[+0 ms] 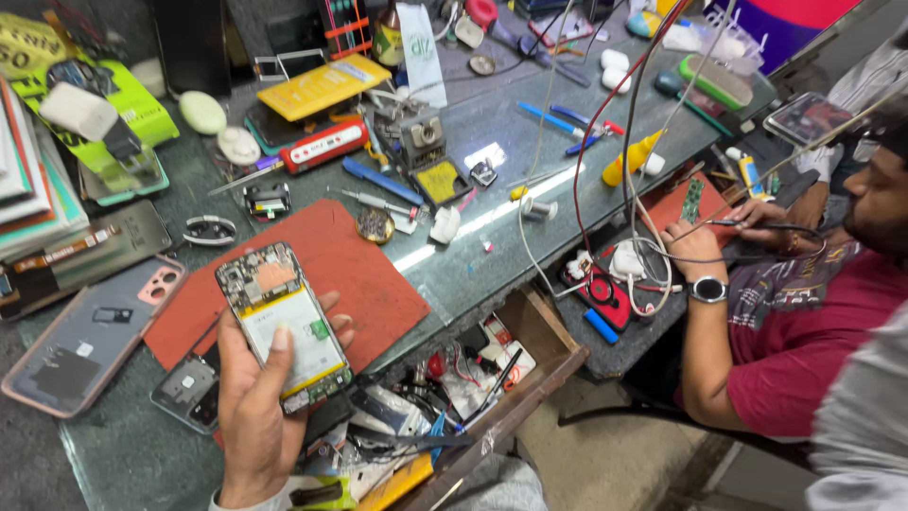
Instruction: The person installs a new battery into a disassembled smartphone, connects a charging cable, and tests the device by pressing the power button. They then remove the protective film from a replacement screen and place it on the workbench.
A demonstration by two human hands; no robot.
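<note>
The left hand (pixel 253 402) is rising from the bottom edge, palm up, and it is cradling an opened phone (pixel 284 326) with its back cover off. The thumb is pressing on the pale, smooth battery face while the fingertips are curling round the right edge, so the hand is wrapped on the phone, not spread. The phone is a slim rectangle, bare circuit board showing at the top with an orange patch, a small green tab on the battery, and it is hovering tilted above the near edge of the red mat (pixel 374 284). The right hand is not showing anywhere in this view.

The mat is a matte, rubbery sheet, roughly rectangular, lying on the glossy grey-green tabletop (pixel 492 227), which is catching a bright streak of light. To the left, a pink phone back shell (pixel 95 336) is lying flat, glassy and rounded at the corners. Just below the held phone, a small dark camera-module plate (pixel 189 388) is resting near the wrist. Behind the mat, a red cylindrical tool (pixel 324 144) and a blue-handled screwdriver (pixel 381 180) are lying among loose parts. An open wooden drawer (pixel 511 364) is jutting out under the tabletop, crammed with tangled wires and tools.

At the right, another person in a maroon shirt is working with both hands on a green circuit strip (pixel 692 201), a round watch (pixel 708 290) on the wrist.
</note>
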